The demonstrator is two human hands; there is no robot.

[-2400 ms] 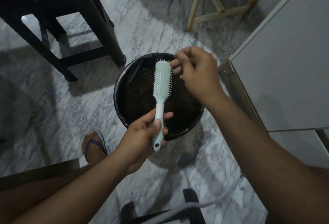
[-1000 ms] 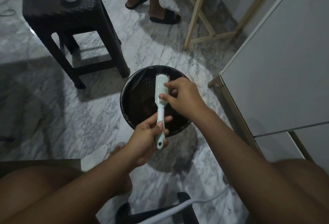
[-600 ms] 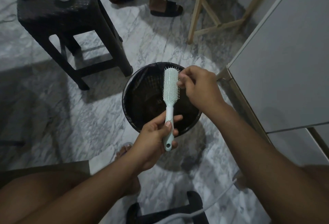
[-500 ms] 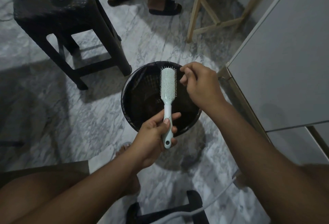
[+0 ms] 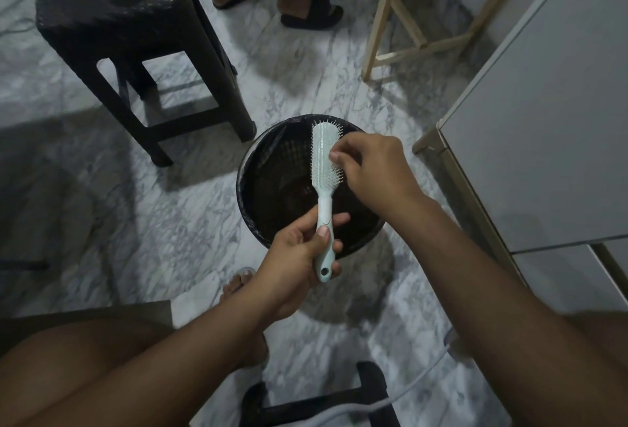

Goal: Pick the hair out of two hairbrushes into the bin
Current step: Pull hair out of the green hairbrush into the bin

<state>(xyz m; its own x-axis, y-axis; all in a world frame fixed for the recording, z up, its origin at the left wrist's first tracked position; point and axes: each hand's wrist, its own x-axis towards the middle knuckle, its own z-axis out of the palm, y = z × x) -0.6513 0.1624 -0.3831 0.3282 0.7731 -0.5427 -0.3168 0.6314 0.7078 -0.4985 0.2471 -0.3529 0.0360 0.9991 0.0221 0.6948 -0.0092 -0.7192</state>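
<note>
A pale mint hairbrush [image 5: 323, 168] stands upright over the round black bin [image 5: 253, 195] on the marble floor. My left hand [image 5: 299, 253] grips its handle near the lower end. My right hand [image 5: 370, 168] is at the right side of the bristle head, with thumb and fingertips pinched together on the bristles. Any hair between those fingers is too fine to see. The bin has a dark liner and a dark inside. No second brush is in view.
A black woven stool [image 5: 136, 36] stands at the back left with a white cylinder on it. A person's feet in black slippers [image 5: 311, 13] are behind the bin. A wooden frame [image 5: 401, 29] and a white cabinet [image 5: 543, 127] stand to the right.
My right hand has moved from beside the brush head back onto the bristles and pinches there. The left hand keeps the brush over the bin, a little lower in view.
</note>
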